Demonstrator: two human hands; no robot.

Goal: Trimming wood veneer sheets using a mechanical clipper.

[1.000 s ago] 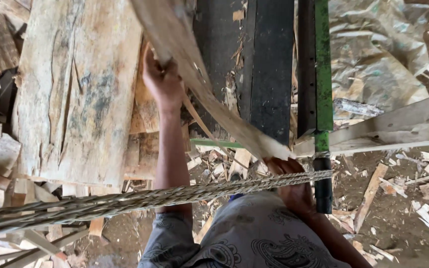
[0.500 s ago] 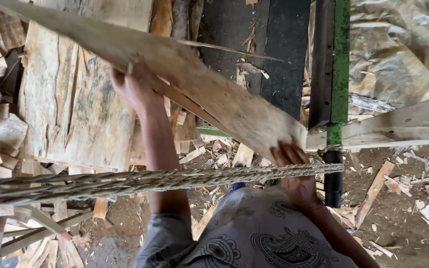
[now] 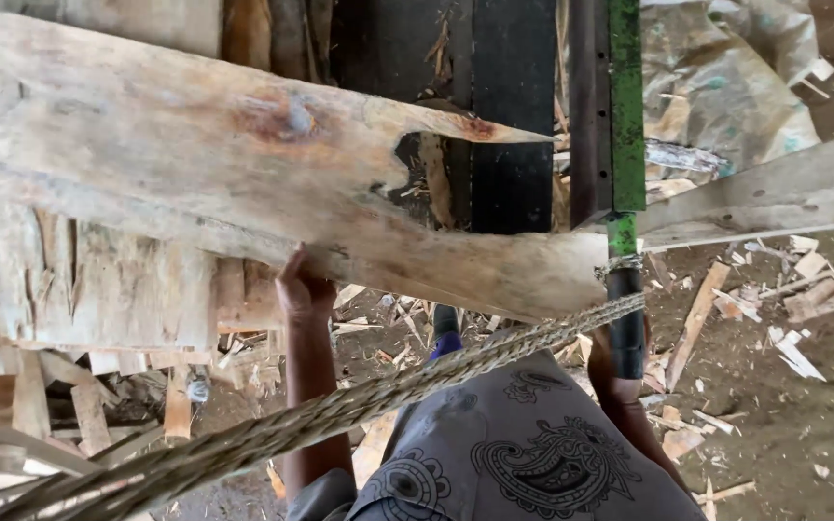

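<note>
My left hand (image 3: 303,289) is clamped on the lower edge of a rough wooden slab (image 3: 243,183); my right hand (image 3: 610,371) props its near end. The slab lies slantwise above a braided rope (image 3: 340,415).

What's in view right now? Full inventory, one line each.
wooden slab: one, pale with a reddish knot and a dark hole, held across the upper half
rope: one, tan braided, running from lower left up to the post
post: one, green and black, upright at right
dark beams: a few, black, upright behind the slab
stacked planks: several, pale, at left
wood scraps: many, pale, on the dirt floor at right
sheeting: crumpled, grey-tan, top right
patterned garment: one, grey, bottom centre
left hand: under the slab's lower edge
right hand: beneath the slab's right end, beside the post
</note>
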